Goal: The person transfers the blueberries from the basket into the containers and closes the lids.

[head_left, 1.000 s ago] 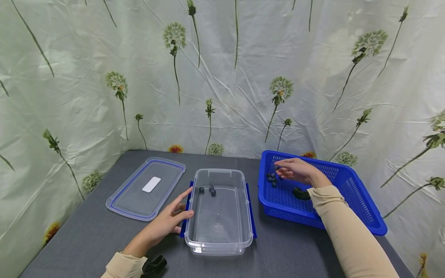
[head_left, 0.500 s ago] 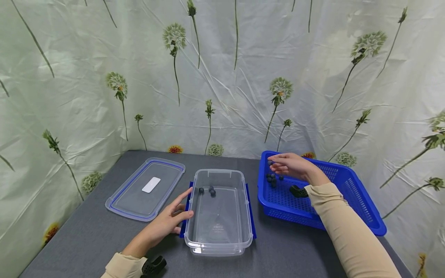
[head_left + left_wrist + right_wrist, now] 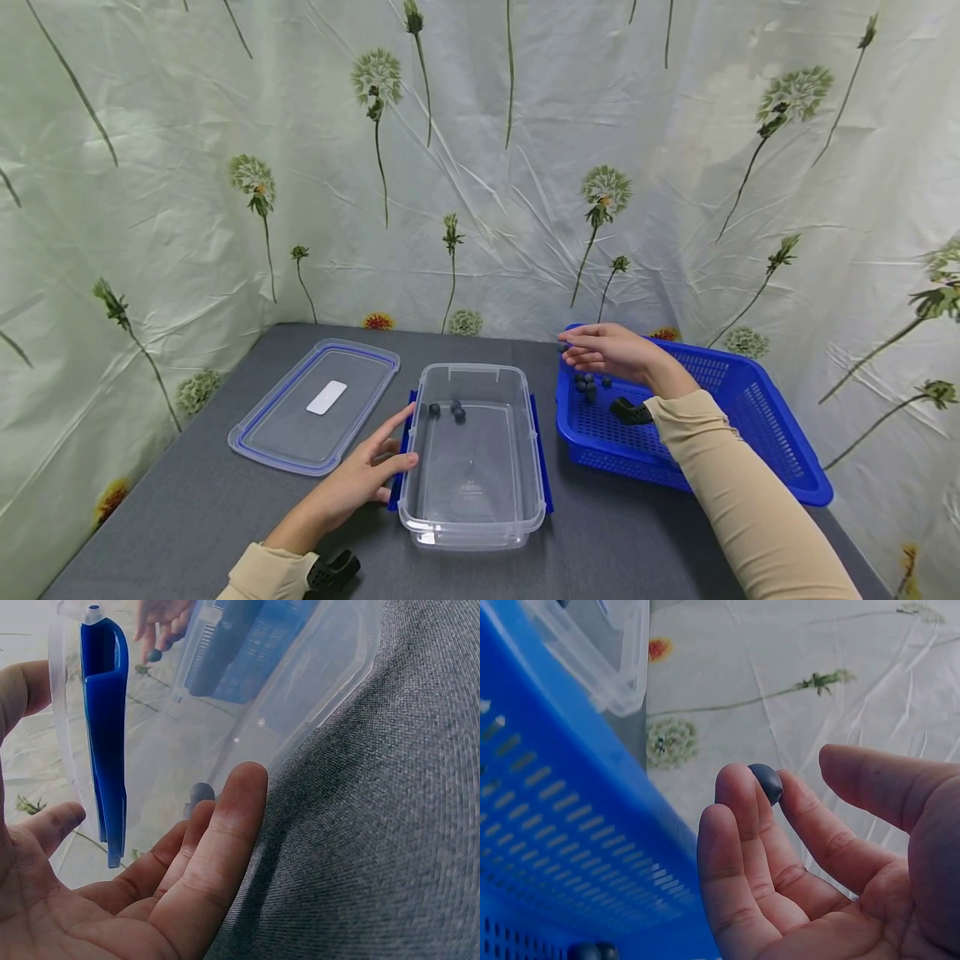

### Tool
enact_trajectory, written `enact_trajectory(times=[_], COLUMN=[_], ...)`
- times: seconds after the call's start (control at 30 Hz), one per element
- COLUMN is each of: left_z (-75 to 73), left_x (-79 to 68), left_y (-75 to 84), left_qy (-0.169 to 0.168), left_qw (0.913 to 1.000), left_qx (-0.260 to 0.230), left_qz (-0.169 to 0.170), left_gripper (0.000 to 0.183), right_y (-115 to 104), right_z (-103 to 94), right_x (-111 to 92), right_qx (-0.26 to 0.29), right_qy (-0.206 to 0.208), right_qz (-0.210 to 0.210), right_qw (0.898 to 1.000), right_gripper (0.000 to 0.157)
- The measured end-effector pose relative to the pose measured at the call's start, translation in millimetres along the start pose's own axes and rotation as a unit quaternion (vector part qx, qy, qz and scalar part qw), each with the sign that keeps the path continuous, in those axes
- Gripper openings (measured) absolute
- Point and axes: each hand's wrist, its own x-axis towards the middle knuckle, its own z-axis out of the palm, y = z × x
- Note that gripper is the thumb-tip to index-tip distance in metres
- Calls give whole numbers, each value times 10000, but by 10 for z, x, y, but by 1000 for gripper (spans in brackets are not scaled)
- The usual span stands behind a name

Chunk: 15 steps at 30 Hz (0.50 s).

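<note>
In the head view my right hand [image 3: 611,354] is over the far left corner of the blue basket [image 3: 787,450]. It carries a blueberry [image 3: 765,782], held among the fingertips in the right wrist view with the thumb apart. Several more blueberries [image 3: 587,385] lie on the basket floor below. My left hand [image 3: 360,479] rests against the left side of a clear plastic container [image 3: 471,537]. Its fingers lie on either side of the blue side clip [image 3: 105,735] in the left wrist view. Inside the container, a few blueberries [image 3: 459,413] sit toward the far end.
A clear lid [image 3: 318,408] with a blue seal and a white label lies on the grey table [image 3: 187,525], left of the container. Behind the table hangs a pale dandelion-print curtain [image 3: 495,208]. The basket's raised wall [image 3: 577,750] stands beside the right hand.
My right hand has risen from the basket floor and moved left with the blueberry, toward the basket's left rim. The left hand and the container have stayed in place.
</note>
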Motion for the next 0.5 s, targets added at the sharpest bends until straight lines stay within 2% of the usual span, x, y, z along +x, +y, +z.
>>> enact_trajectory(times=[0.37,0.5], left_z=[13,-2], left_x=[5,8], left_y=[-2,-8], left_qy=[-57,-46], left_qw=[9999,9999], left_qx=[-121,-101], left_qz=[16,21], left_gripper=[78,77], right_y=[-71,-89], right_z=[252,375], right_x=[132,220], right_qx=[-357,-263], right_qy=[-342,-419], right_qz=[-179,-103], right_qw=[9986,9987], right_gripper=[55,51])
